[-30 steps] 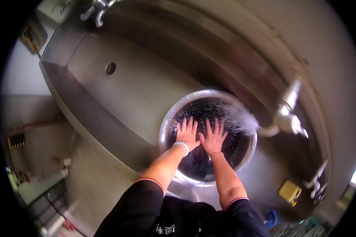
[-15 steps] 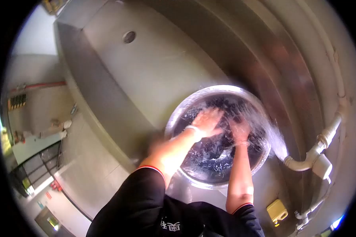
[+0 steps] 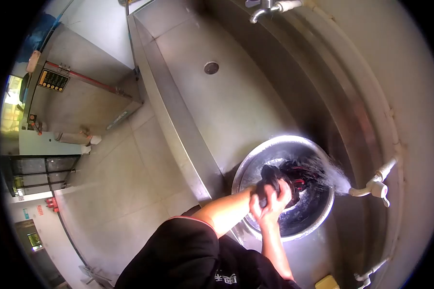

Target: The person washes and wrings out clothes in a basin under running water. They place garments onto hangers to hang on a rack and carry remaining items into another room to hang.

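A round metal basin (image 3: 246, 166) stands in the steel sink, with water and a dark, wet cloth (image 3: 301, 169) showing some red inside it. A bunched part of that dark cloth is raised at the basin's near left side. My right hand (image 3: 275, 200) is closed around this bunch, fingers bent. My left hand (image 3: 253, 198) is pressed against it from the left, partly hidden by the right hand and the cloth. From the tap (image 3: 371, 189) on the right, water sprays into the basin onto the cloth.
The long steel sink (image 3: 217, 103) has a drain (image 3: 210, 68) farther off and a raised front edge (image 3: 178, 144). Another tap (image 3: 260, 14) is at the top. A yellow container (image 3: 327, 282) stands at the bottom right. A tiled floor (image 3: 130, 178) lies left.
My hands were spread apart in the churning water; now they are together, gripping bunched dark cloth raised at the basin's near side. The view has shifted, showing more floor and a second tap.
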Tool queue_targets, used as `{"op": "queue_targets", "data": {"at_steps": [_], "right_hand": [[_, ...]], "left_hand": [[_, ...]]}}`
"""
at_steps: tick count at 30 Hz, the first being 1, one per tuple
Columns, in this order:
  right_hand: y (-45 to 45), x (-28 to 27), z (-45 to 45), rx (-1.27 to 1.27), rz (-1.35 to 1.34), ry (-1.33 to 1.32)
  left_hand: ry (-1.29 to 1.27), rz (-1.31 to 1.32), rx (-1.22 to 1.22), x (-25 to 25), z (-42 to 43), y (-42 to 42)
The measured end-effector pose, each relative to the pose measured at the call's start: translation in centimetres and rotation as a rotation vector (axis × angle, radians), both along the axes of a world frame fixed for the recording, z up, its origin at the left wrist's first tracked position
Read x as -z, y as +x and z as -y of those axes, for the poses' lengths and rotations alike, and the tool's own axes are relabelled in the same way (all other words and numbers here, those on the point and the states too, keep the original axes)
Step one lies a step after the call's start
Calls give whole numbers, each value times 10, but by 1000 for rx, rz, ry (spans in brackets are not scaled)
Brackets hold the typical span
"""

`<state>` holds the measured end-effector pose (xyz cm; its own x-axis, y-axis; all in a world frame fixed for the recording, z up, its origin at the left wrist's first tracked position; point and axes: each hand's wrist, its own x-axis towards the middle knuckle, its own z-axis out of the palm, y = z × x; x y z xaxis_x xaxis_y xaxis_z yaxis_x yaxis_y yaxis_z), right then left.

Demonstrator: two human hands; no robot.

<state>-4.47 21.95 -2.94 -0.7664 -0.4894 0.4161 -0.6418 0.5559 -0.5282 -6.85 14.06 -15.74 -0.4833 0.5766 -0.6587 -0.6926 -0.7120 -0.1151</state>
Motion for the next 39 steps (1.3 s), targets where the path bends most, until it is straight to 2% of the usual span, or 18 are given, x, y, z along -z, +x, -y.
{"op": "queue_targets", "data": {"at_steps": [3, 5, 8, 9, 10, 13, 17, 19, 20, 22, 23, 24, 26, 28, 30, 31, 36, 39], "right_hand": [[-59, 46, -19, 127, 42, -176], [-112, 31, -35, 329, 503, -264], [-117, 130, -97, 395, 362, -386], [-109, 53, -89, 307, 648, -183], [-83, 43, -85, 221, 655, -374], [-11, 3, -31, 121, 431, -203], [-8, 35, -6, 196, 49, -144], [-48, 32, -18, 264, 124, -145], [-71, 28, -33, 336, 229, -73], [-103, 49, -76, 454, 299, -110], [-102, 66, -98, 402, 201, 83], [-100, 80, -118, 335, 104, 275], [-96, 83, -147, 133, 85, 304], [-85, 59, -132, 275, 185, 605], [-74, 130, -137, 158, 289, 363], [-68, 130, -114, 175, 301, 501], [-50, 203, -95, 284, 384, 613], [-68, 214, -105, 293, 791, 731]], "left_hand": [[-90, 34, -310, 6, -36, 2], [-84, -108, -243, -8, -54, 13], [-257, -351, -79, -75, -32, 2], [-313, -342, -43, -72, -24, 4], [-366, -332, -5, -69, -16, 5], [-348, -264, -45, -45, -6, 17], [-459, -445, -279, -35, -13, 16], [-450, -170, -229, -42, -15, 9], [-409, 135, -140, -48, -19, -9], [-767, -373, 345, -49, -21, -7], [-984, -586, 389, -13, -23, 0], [-1190, -634, 576, -46, -11, -13], [-1487, -728, 710, -78, 21, -40], [-1828, -1029, 467, -53, 35, -47], [-1858, -1278, 1077, -42, 24, -47], [-1759, -1336, 1254, -32, 19, -46], [-1692, -1344, 1521, 50, 11, -40], [-1709, -1381, 1643, 94, 4, -42]]}}
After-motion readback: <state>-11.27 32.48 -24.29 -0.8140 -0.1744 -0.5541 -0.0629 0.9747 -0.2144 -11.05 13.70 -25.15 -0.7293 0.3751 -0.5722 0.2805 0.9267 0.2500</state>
